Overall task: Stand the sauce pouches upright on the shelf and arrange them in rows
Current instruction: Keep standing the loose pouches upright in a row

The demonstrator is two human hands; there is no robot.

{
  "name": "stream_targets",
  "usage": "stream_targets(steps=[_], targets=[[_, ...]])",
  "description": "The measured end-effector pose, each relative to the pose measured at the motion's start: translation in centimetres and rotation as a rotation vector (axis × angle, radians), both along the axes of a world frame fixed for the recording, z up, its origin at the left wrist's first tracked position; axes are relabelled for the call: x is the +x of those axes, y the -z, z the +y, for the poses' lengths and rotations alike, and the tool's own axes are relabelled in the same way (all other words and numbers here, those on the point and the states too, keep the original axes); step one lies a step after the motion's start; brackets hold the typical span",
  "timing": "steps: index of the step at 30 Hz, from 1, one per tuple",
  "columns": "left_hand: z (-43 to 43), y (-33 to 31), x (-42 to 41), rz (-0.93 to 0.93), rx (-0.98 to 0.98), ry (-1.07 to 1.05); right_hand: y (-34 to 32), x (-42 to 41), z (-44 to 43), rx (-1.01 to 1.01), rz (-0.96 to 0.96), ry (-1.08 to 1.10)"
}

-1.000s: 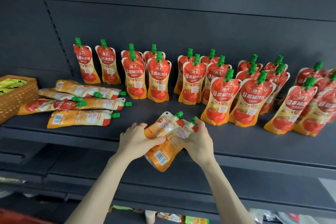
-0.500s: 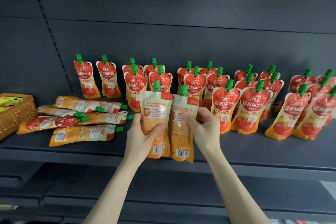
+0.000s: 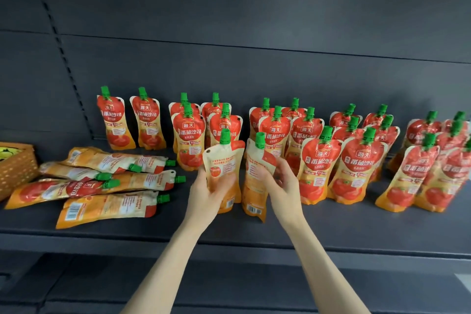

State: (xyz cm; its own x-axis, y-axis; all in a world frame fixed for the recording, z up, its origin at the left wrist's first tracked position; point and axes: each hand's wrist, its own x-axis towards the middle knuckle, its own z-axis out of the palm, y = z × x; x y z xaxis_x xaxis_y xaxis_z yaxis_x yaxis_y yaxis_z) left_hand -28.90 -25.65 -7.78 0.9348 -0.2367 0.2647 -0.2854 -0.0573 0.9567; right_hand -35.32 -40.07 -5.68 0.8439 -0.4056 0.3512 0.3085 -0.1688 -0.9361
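Left hand (image 3: 206, 191) gripped the left pouch (image 3: 221, 160) round its lower half, centre frame. Right hand (image 3: 283, 183) held the right pouch (image 3: 254, 186) by its right edge, fingers curled onto it. The hands were apart with one pouch each, and the pouches were just beside one another.

Both were upright, green caps up, printed backs to camera. They sat in front of the standing rows (image 3: 321, 160), which ran from centre to the right edge along the shelf (image 3: 254, 237). Couldn't tell if either base touched the shelf; the right one looked close.

Flat pile (image 3: 107, 186) lay lower left, caps pointing right, beside a basket (image 3: 15, 168) at the left edge. That pile looked like the work left to do.

Handling, my read:
- Soft film, sauce-filled, so floppy in the middle and bottom-heavy.
- The laminate is probably slick.
- The cap and spout are the only rigid part, good for steering.
- Best hold is the side seams at mid-body. Don't squeeze the belly.
- Spread the base gusset before letting go or it tips.
- Neighbours stood tight, so one bump could domino the row.
- Both held pouches likely need turning to face front.
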Motion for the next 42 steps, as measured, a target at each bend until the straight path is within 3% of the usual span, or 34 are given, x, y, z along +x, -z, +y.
stream_targets(steps=[6, 13, 18, 26, 33, 42], targets=[[1.3, -2.9, 1.4, 0.177, -0.109, 0.3, -1.7, -0.1, -0.1, 0.317, 0.135, -0.24], [1.2, -2.5, 1.8, 0.304, -0.152, 0.421, -1.2, 0.4, 0.2, 0.253, 0.18, -0.326], [1.5, -1.9, 1.9, 0.276, -0.125, 0.338, -0.6, 0.7, 0.1, 0.213, 0.179, -0.287], [1.2, -2.6, 0.5, 0.106, -0.063, 0.181, -0.2, 0.4, 0.1, 0.146, 0.116, -0.047], [2.2, -1.6, 0.9, 0.271, -0.159, 0.362, 0.8, 0.1, -0.7, 0.124, 0.159, -0.068], [1.5, -0.3, -0.1, 0.056, -0.13, 0.002, 1.4, 0.3, -0.9, 0.053, 0.116, -0.029]])
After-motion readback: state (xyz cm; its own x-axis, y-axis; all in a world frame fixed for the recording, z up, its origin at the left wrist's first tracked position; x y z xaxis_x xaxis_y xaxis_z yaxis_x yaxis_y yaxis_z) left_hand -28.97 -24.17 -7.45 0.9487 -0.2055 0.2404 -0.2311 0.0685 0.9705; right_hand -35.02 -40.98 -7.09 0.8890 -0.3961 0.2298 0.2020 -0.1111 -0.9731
